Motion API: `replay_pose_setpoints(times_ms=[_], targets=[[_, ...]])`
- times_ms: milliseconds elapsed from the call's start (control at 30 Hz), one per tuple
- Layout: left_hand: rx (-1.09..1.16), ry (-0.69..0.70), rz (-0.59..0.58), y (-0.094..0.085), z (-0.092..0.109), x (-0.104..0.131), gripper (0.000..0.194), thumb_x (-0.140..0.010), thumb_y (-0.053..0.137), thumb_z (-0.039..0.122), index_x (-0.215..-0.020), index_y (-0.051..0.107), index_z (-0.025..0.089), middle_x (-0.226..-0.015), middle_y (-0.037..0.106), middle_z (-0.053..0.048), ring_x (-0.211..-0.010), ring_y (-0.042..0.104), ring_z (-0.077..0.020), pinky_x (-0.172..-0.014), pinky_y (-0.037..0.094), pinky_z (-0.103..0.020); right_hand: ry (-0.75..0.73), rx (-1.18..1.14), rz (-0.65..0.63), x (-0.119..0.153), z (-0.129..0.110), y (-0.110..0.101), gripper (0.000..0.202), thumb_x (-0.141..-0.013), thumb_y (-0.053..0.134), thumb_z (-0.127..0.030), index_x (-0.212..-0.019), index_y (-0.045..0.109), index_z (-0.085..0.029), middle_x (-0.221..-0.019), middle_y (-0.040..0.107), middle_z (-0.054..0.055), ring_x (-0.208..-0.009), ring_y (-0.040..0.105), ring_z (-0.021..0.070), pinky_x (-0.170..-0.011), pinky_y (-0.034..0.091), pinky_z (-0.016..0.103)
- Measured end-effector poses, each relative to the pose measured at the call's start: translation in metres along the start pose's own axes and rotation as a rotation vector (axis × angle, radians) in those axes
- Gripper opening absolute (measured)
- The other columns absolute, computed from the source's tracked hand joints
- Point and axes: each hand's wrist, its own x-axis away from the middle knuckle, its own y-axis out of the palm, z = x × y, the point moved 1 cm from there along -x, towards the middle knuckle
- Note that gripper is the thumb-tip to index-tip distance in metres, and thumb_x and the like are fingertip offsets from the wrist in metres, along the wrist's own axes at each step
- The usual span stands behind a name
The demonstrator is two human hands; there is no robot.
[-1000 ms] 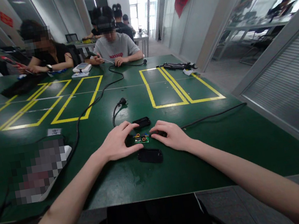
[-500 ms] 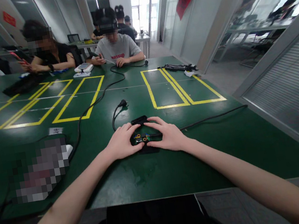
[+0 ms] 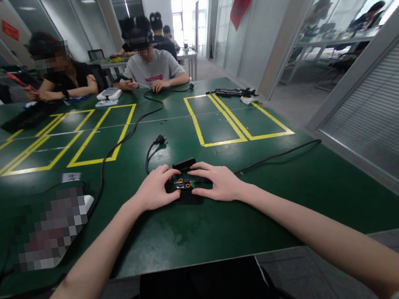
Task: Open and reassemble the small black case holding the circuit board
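Drawn slightly apart at the fingertips since the earlier frame, with a wider gap between the left hand point(image 3: 154, 188) and the right hand point(image 3: 222, 181). Curved open on both sides, thumb well clear of forefinger, around a small green circuit board point(image 3: 185, 185) with copper-coloured coils. Cannot tell whether pressing on or gripping any part with either hand. Just beyond the board, near both forefingers, tilted up: a black plastic case half point(image 3: 184, 164). On the near side, partly beneath the thumbs: a flat black plastic cover point(image 3: 191, 198). Off to the right from behind the right hand, along the green bench point(image 3: 184, 239): a thin black cable point(image 3: 280, 155). Beyond the left hand, at the end of a looped lead: a black mains plug point(image 3: 160, 139). Well to the left, beside a long black cord: a pixelated white-edged object point(image 3: 88, 204). Farther back, between and around outlines of yellow tape point(image 3: 197, 122): bare green surface, plus a folded black metal stand point(image 3: 232, 93) at the far right. Across the bench, seated: a person in a grey T-shirt point(image 3: 155, 65).
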Motion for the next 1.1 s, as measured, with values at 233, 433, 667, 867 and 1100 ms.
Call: replay_pose_setpoints(times_ms=[233, 433, 667, 867, 1100], targets=[[0.018, -0.008, -0.005, 0.002, 0.0, 0.0, 0.06, -0.081, 0.064, 0.035, -0.138, 0.059, 0.015, -0.101, 0.061, -0.008, -0.097, 0.062, -0.0282, -0.09, 0.053, -0.044, 0.004, -0.08, 0.067, 0.001, 0.006, 0.001, 0.046, -0.097, 0.064, -0.041, -0.141, 0.064, -0.027, -0.15, 0.06, 0.009, -0.13, 0.064, 0.0283, -0.106, 0.056, 0.047], [0.071, -0.015, 0.027, -0.003, -0.002, 0.002, 0.063, -0.081, 0.064, 0.03, -0.142, 0.055, 0.019, -0.101, 0.062, -0.006, -0.095, 0.062, -0.0257, -0.088, 0.053, -0.041, -0.019, -0.085, 0.064, 0.006, 0.013, -0.012, 0.033, -0.095, 0.067, -0.035, -0.126, 0.072, -0.024, -0.127, 0.071, 0.009, -0.092, 0.073, 0.0202, -0.079, 0.06, 0.033], [0.057, -0.033, 0.047, -0.004, -0.003, 0.002, 0.053, -0.082, 0.064, 0.028, -0.133, 0.06, 0.018, -0.103, 0.066, -0.008, -0.099, 0.064, -0.0269, -0.09, 0.054, -0.042, 0.015, 0.007, 0.111, 0.006, 0.028, -0.014, 0.02, -0.1, 0.063, -0.031, -0.097, 0.08, -0.022, -0.089, 0.076, 0.007, -0.085, 0.071, 0.0213, -0.078, 0.054, 0.033], [0.041, -0.045, 0.077, -0.001, 0.001, 0.003, 0.044, -0.085, 0.069, 0.04, -0.123, 0.062, 0.021, -0.108, 0.069, -0.008, -0.1, 0.067, -0.0275, -0.09, 0.054, -0.043, 0.036, 0.008, 0.154, 0.004, 0.028, -0.008, 0.019, -0.1, 0.064, -0.031, -0.096, 0.079, -0.02, -0.085, 0.072, 0.007, -0.082, 0.069, 0.0209, -0.075, 0.053, 0.032], [-0.002, -0.186, 0.124, 0.008, 0.011, 0.0, 0.04, -0.084, 0.069, 0.044, -0.116, 0.057, 0.022, -0.095, 0.071, -0.005, -0.09, 0.07, -0.0272, -0.078, 0.054, -0.039, 0.054, 0.006, 0.187, 0.002, 0.027, -0.007, 0.017, -0.1, 0.065, -0.03, -0.095, 0.079, -0.02, -0.085, 0.072, 0.006, -0.082, 0.069, 0.0208, -0.076, 0.053, 0.032]])
